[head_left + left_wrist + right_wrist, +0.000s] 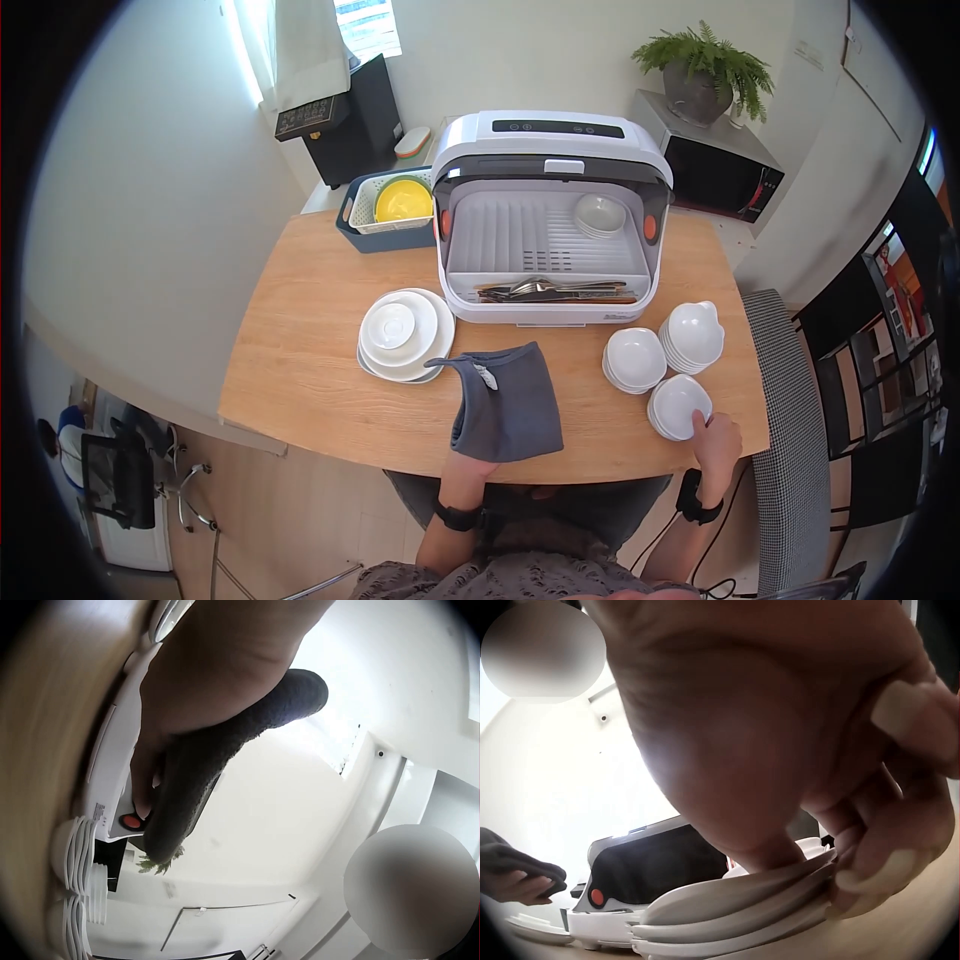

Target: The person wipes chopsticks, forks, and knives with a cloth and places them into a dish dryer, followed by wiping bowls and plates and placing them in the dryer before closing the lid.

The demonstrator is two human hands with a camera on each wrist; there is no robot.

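Note:
A folded dark grey cloth point(508, 405) with a white tag lies over my left hand point(468, 470), which holds it above the front edge of the table. Most of that hand's fingers are hidden beneath it in the head view. At the right, my right hand point(718, 442) pinches the rim of the top white bowl point(681, 402) in the nearest stack. From the right wrist, the thumb goes inside the rim and the fingers point(874, 877) stay outside; the bowls point(727, 919) sit nested. Two more stacks of white bowls point(636, 357) point(694, 333) stand just behind.
A white dish cabinet point(556, 131) stands open at the back, with small bowls point(600, 213) and cutlery point(556, 290) inside. White plates point(436, 318) are stacked left of the cloth. A blue basket point(385, 242) holds a yellow bowl point(404, 199). A microwave point(715, 170) stands back right.

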